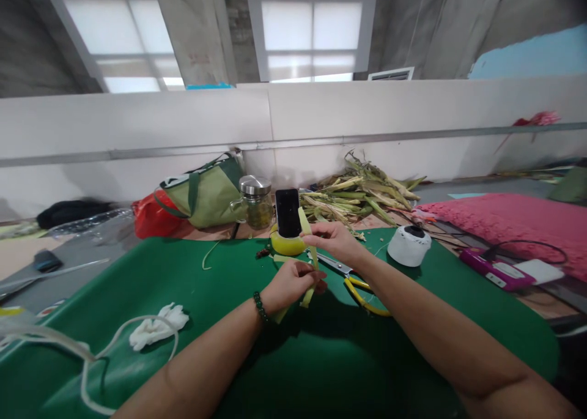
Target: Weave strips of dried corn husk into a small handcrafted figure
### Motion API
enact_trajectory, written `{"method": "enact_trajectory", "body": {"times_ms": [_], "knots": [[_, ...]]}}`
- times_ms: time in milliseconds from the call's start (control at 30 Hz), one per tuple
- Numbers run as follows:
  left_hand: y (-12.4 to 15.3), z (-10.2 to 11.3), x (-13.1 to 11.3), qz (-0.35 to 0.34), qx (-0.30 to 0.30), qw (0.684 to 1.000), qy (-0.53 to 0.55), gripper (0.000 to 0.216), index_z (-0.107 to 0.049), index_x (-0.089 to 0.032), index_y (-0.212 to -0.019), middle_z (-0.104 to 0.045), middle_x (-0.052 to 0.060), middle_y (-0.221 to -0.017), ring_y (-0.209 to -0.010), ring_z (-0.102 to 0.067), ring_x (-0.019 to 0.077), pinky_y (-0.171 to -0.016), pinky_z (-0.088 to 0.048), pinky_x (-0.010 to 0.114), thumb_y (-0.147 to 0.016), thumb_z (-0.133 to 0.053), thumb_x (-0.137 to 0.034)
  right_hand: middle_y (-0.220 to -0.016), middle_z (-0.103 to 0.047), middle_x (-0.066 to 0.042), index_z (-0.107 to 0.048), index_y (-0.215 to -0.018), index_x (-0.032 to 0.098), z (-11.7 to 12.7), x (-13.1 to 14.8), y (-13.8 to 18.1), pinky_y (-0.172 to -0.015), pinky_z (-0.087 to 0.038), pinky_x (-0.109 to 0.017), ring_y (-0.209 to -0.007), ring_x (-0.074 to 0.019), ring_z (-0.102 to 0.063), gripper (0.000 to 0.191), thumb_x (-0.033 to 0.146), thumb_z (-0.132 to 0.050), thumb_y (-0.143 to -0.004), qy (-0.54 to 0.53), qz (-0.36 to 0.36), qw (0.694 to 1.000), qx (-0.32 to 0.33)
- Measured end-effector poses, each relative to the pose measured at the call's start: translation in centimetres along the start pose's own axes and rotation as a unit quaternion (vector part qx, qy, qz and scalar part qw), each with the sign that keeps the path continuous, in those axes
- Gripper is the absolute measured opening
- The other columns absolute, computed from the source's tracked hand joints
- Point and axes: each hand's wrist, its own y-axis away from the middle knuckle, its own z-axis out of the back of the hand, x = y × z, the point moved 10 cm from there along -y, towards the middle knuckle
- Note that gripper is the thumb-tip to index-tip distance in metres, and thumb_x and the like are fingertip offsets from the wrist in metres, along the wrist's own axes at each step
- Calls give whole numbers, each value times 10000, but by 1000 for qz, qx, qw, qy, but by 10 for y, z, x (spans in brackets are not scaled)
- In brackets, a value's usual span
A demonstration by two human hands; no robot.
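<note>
Between my two hands a pale yellow-green strip of plant leaf (314,257) stands nearly upright. My right hand (337,241) pinches its upper part, leaving the tip sticking up above the fingers. Lower down, my left hand (293,285), with a dark green bead bracelet (260,306) at the wrist, has its fingers closed round the lower part. Another pale strip piece shows behind the left hand, partly hidden. Scissors with yellow handles (367,303) lie on the green mat (220,309), partly behind my right forearm.
Beyond the hands a phone (288,212) leans on a yellow stand (287,244). A glass jug (257,205), a green bag (208,196) and a heap of plant stalks (367,189) line the back. White roll (409,246) and purple power strip (495,268) lie right; crumpled tissue (159,326) and white tubing (85,376) left.
</note>
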Motion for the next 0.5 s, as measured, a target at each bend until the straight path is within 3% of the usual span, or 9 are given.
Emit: {"method": "enact_trajectory", "body": {"times_ms": [167, 300, 400, 433, 500], "knots": [[0, 24, -8, -22, -90, 994, 52, 212, -725, -115, -700, -708, 72, -638, -578, -649, 147, -547, -478, 214, -652, -753, -320, -550, -504, 20, -597, -614, 149, 28, -7, -4, -526, -388, -246, -530, -109, -466, 300, 415, -583, -751, 59, -8, 995, -77], [1, 32, -16, -50, -112, 990, 73, 282, -728, -112, -751, -720, 91, -721, -652, -663, 173, -600, -507, 249, -653, -755, -375, -635, -596, -20, -623, -864, 143, 57, -23, -7, -551, -438, -302, -549, -158, -527, 255, 372, -563, -772, 141, -53, 978, -146], [2, 34, -22, -92, -130, 987, -2, 240, -697, -131, -648, -691, 61, -650, -638, -640, 181, -611, -510, 272, -699, -710, -365, -864, -654, -95, -620, -978, 159, 73, 16, 6, -729, -460, -378, -799, -230, -581, 255, 318, -568, -786, 265, 75, 929, -248], [4, 32, -25, -110, -131, 984, -56, 231, -682, -142, -615, -672, 47, -616, -621, -625, 176, -599, -499, 266, -724, -683, -346, -930, -652, -109, -638, -926, 168, 67, 32, 11, -797, -442, -388, -887, -240, -568, 211, 319, -541, -815, 298, 133, 912, -249], [7, 24, -32, -148, -126, 963, -184, 229, -660, -161, -588, -643, 31, -582, -594, -593, 163, -589, -468, 252, -770, -624, -295, -912, -654, -103, -649, -749, 176, 39, 46, 13, -841, -415, -369, -926, -230, -551, 279, 345, -468, -877, 330, 197, 910, -158]]}}
